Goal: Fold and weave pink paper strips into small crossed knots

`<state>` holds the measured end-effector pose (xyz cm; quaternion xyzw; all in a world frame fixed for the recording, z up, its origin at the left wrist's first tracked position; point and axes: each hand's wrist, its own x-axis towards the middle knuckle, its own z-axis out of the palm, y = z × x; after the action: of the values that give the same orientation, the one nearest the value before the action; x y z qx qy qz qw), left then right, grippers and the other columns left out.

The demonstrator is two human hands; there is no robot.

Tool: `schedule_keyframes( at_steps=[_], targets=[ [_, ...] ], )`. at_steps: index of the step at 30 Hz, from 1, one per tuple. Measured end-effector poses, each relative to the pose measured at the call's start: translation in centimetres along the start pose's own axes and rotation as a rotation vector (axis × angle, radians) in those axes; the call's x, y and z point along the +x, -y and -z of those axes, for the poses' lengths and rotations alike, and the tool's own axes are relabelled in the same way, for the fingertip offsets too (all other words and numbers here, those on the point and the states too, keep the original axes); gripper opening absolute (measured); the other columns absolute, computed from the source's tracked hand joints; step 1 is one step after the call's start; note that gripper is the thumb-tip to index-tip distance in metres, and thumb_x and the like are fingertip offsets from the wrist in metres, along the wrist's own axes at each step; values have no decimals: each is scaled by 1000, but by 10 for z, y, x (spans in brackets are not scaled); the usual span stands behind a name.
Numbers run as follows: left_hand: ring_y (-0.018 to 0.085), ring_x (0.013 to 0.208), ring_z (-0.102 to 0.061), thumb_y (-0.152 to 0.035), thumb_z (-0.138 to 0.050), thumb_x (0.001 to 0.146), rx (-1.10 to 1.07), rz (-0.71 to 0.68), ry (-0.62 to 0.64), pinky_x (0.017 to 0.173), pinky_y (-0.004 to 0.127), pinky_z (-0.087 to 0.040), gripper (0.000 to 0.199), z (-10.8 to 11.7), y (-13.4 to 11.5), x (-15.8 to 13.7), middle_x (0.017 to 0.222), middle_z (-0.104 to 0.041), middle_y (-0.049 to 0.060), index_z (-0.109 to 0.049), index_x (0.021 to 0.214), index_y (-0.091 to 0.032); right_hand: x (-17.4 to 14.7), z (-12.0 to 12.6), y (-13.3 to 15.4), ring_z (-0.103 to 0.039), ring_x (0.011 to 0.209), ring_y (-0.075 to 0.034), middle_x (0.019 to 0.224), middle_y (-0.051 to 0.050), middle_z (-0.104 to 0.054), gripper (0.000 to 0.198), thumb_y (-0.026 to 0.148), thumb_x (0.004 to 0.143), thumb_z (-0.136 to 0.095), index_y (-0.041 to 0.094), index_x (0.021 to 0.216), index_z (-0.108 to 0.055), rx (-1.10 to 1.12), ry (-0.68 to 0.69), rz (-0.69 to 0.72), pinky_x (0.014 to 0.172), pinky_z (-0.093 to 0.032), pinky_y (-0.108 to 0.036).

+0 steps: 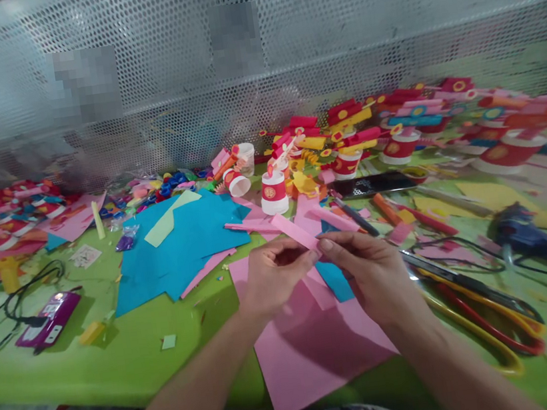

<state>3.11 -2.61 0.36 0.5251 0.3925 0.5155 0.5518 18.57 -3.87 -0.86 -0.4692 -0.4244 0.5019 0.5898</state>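
Between my two hands is a pink paper strip [294, 232], slanting up to the left. My left hand [279, 271] pinches it between thumb and fingers. At the strip's lower right end, my right hand [364, 263] grips it with thumb and forefinger; the hands nearly touch. Below them a pink paper sheet [324, 360] lies near the table edge, with a blue paper piece [334, 281] partly under my right hand. Just beyond the strip stands a white paper cup with a red band [274, 193].
Blue sheets [178, 244] lie left. Scissors [474, 313] and a glue gun [534, 238] with a cord are at right. Several decorated cups [399, 146] line the back before a perforated metal panel [161, 78]. A purple power strip [49, 320] sits far left on the green table [138, 364].
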Motion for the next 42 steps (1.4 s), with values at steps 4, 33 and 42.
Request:
schedule_keyframes(
  at_steps=[4,33,42],
  targets=[
    [15,69,-63,-29,-81,73,-21,95,-51,67,27,-48,16,3,-2,2,75,-73,4,-79,81,-16,1,-2,2,-67,75,-15,88,-2,-76,22,40,77,-84,25,92,-81,55,57,-63,72,-57,-29],
    [14,74,-64,-27,-89,62,-400,339,-95,85,35,-56,20,6,-2,7,69,-68,2,-73,65,-15,3,-5,5,-68,72,-11,80,-1,-75,20,31,68,-91,21,82,-82,309,185,-289,68,-60,-18],
    [15,71,-62,-23,-86,68,-404,258,-84,81,36,-55,15,3,-2,3,66,-67,1,-73,64,-16,-1,-9,4,-69,75,-14,83,-1,-77,24,39,69,-90,24,86,-83,56,67,-80,72,-59,-26]
  ],
)
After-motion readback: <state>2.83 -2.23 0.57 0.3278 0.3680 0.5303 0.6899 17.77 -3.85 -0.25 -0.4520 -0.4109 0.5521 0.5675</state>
